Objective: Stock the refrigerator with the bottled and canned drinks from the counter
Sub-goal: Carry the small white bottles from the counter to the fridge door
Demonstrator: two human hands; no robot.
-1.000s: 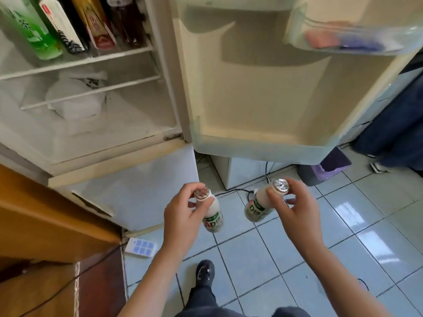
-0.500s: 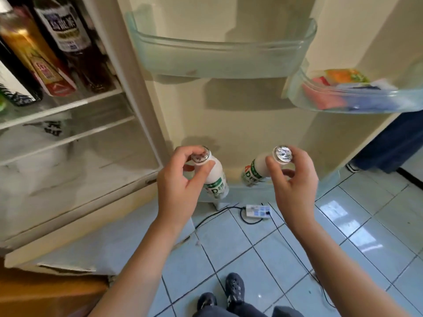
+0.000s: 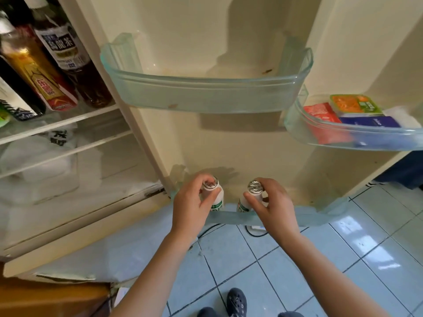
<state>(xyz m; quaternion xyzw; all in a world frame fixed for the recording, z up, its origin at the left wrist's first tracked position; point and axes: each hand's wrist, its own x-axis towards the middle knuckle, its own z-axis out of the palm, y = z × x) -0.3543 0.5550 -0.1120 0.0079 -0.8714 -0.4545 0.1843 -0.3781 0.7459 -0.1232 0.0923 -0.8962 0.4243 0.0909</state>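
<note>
My left hand [image 3: 191, 205] grips a small white bottle [image 3: 216, 199] with a foil cap and green label by its neck. A second small white bottle [image 3: 246, 201] of the same kind is gripped near the cap by my right hand [image 3: 272, 205]. Both bottles stand upright, their lower parts down behind the front wall of the bottom door shelf [image 3: 274, 219] of the open refrigerator. Whether they rest on the shelf floor is hidden.
A clear door shelf [image 3: 206, 97] hangs above, holding nothing. Another door bin [image 3: 366, 138] at right holds packets. Tall drink bottles [image 3: 57, 65] stand on the fridge's inner shelf at left, with a white bag below. Tiled floor and my shoes lie underneath.
Both hands moved forward and down with the bottles, from in front of the door to inside the bottom door shelf. The view lifted toward the door.
</note>
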